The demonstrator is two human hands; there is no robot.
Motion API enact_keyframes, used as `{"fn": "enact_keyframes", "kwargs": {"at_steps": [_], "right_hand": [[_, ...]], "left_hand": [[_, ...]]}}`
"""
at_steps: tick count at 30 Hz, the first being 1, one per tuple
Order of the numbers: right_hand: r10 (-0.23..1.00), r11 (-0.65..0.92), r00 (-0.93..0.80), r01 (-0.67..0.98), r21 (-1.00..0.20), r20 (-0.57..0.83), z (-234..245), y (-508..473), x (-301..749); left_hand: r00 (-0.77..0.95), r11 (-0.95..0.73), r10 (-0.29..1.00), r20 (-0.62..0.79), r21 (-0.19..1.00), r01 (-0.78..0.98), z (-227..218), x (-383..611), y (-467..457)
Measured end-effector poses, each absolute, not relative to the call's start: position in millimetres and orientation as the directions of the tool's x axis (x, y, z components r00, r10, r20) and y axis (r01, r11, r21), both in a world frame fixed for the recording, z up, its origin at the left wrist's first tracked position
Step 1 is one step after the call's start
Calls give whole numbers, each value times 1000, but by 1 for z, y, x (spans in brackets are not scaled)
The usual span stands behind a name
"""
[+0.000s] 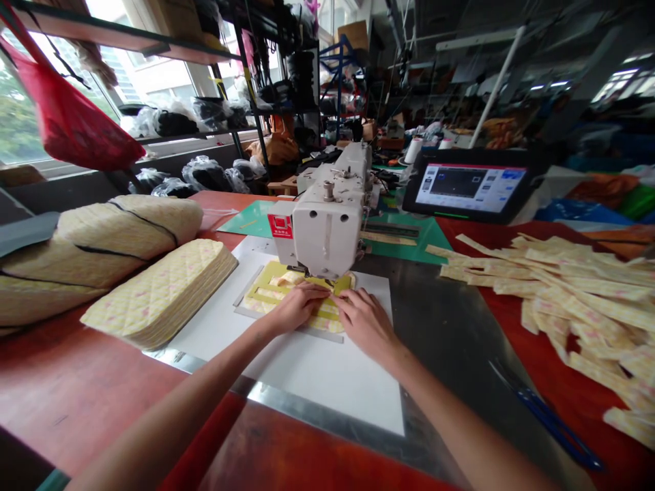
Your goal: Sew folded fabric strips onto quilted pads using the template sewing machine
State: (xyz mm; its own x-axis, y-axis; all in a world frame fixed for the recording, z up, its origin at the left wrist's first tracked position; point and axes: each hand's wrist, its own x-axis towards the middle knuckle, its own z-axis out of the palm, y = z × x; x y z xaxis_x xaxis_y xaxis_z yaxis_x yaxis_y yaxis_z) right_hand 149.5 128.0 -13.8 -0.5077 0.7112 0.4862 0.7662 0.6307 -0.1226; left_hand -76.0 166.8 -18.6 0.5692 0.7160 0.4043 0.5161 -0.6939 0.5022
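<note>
A white sewing machine (327, 218) stands at the middle of the table. Under its head lies a yellow-green template frame (266, 286) over a quilted yellow fabric piece (322, 320) on a white board (317, 368). My left hand (297, 307) rests on the frame and fabric with its fingers curled down, pressing on them. My right hand (363, 320) lies beside it, fingers pressed together and pinching the fabric edge just in front of the needle area.
A stack of quilted yellow pieces (164, 293) sits at the left, with rolled quilted fabric (102, 245) behind it. Several yellow fabric strips (573, 300) lie at the right. A touchscreen panel (468, 187) stands behind them. Blue scissors (547, 416) lie near the right front.
</note>
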Motion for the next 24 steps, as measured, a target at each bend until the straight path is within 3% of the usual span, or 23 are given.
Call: {"fn": "enact_keyframes", "kwargs": {"at_steps": [7,11,18,24], "right_hand": [[675,656,-602,754,28,426,-5,133,148],[690,636,-588,771,34,422,-5,135,149],[725,629,-540,772,-92,427,-13,132,153],[738,623,-520,770,-138,431,-14,132,154]], "left_hand": [[566,-681,726,390,519,516,-16,-81,174],[577,-702,707,410,507,501,-13,-83,169],[582,-705,698,418,258,661,-6,-87,148],[528,-662,749,400,411,627,-6,-93,151]]}}
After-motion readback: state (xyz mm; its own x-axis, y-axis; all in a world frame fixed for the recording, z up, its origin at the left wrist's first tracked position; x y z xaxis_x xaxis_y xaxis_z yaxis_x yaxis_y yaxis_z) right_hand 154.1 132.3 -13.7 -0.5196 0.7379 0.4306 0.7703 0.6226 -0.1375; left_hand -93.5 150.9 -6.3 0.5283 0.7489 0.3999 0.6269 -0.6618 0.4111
